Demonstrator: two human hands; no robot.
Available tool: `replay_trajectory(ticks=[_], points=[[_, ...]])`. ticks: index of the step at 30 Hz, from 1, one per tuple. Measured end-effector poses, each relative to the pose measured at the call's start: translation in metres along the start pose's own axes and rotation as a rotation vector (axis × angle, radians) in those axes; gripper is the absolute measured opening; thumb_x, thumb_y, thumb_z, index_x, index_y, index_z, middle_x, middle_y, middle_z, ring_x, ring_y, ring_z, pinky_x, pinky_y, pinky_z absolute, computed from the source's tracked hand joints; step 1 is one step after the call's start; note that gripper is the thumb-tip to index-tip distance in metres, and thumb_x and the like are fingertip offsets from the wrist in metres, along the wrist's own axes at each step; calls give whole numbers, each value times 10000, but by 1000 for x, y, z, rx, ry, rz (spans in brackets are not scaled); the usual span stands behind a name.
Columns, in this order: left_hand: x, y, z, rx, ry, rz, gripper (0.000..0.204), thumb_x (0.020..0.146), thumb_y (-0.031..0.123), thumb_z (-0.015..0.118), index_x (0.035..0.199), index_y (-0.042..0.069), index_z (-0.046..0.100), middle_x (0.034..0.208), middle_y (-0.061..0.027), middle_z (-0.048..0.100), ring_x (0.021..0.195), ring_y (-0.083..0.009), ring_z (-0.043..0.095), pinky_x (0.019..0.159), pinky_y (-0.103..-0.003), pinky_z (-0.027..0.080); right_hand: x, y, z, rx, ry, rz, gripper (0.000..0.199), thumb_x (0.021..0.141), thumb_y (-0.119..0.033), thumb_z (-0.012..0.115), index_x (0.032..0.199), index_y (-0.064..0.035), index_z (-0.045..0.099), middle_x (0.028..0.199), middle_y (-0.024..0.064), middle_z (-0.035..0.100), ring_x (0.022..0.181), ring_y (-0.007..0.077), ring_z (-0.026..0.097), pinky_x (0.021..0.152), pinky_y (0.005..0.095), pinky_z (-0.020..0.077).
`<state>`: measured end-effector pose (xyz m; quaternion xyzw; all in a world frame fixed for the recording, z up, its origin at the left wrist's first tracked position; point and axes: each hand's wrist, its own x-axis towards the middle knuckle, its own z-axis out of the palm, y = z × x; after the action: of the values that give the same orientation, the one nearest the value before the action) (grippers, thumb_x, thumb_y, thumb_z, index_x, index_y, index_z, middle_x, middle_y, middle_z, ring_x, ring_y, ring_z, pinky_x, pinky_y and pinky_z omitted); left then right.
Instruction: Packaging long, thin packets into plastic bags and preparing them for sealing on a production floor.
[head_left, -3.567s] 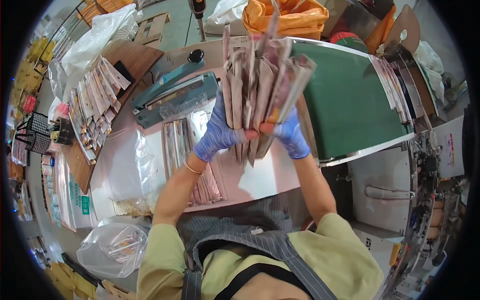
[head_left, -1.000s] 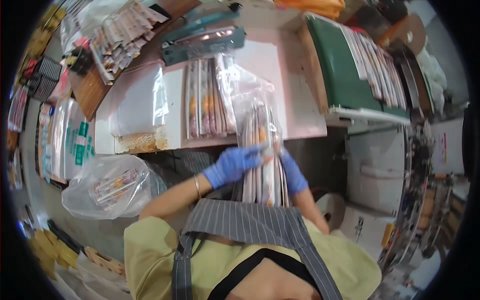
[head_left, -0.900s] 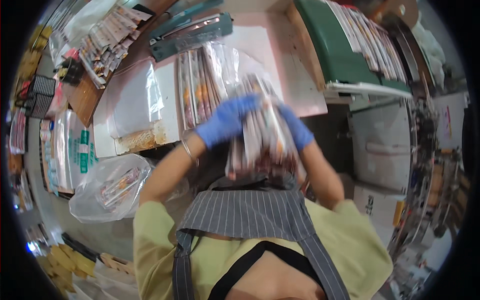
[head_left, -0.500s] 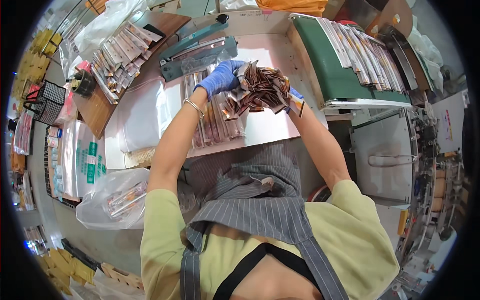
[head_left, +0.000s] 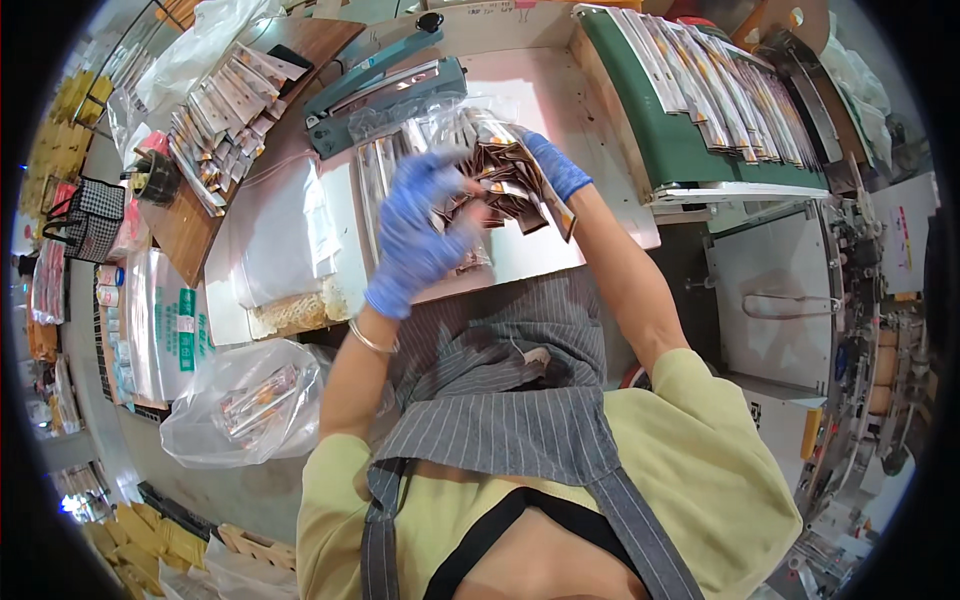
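So I've got a loose bundle of brown-edged packets [head_left: 515,190] just on the near side of the teal lever machine [head_left: 390,100], ends pointing up at me and pretty ragged. My left hand [head_left: 412,225] is at its left side, thumb and fingers spread apart with a gap between; it's blurred, so no idea if the tips actually touch the packets. My right hand [head_left: 555,165] is along the far right side, but its fingers are tucked behind the bundle, so I can't tell whether they're pinching or just propping. My take on handling it well: cup both sides with even, light pressure, bump the ends level, and watch the corner sticking out toward me on the right, cos squeezing one side only would probably make the middle ones slide. I'd also mind the slippery clear film [head_left: 385,122] bunched against the machine's near edge; whether the bundle's top end is inside any of it, I honestly can't see. The row of packets [head_left: 372,180] below the machine on the white surface [head_left: 545,90] is half covered by my left hand. Right of the machine, the packets on the green conveyor [head_left: 640,140] overlap too much to count, and the far end of the conveyor's cut off.
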<state>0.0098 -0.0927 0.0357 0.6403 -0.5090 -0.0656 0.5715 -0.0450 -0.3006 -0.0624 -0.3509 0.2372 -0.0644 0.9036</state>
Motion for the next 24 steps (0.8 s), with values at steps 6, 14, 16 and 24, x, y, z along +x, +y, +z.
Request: replay_trajectory(ticks=[6,14,16,24], points=[[-17,-6,18,499,-44,258,192,542,120,678,721,123,609,1085,-47,528,1031,-268,445,883,-379,333,-2,1,18,169,-101,135,412,898,-326,363,1117,-3,495,956,191,604,755,273,624,668,399,535],[-11,-21,25,681,17,248,246,545,121,670,777,110,590,1051,-37,515,1010,-255,445,870,-382,338,22,3,6,85,-6,78,434,896,-350,385,1128,2,488,935,182,611,749,249,627,669,397,535],[-9,-25,23,648,29,249,256,550,125,674,789,105,584,1042,-46,515,1002,-257,449,865,-377,342,27,1,6,96,33,83,385,891,-339,391,1065,-17,508,880,155,612,702,238,618,637,382,533],[-13,-35,21,467,143,247,133,590,134,675,683,84,594,1037,-74,531,987,-271,456,850,-374,349,29,-2,14,116,111,76,296,873,-323,421,940,-60,538,789,94,612,620,207,604,551,336,532]])
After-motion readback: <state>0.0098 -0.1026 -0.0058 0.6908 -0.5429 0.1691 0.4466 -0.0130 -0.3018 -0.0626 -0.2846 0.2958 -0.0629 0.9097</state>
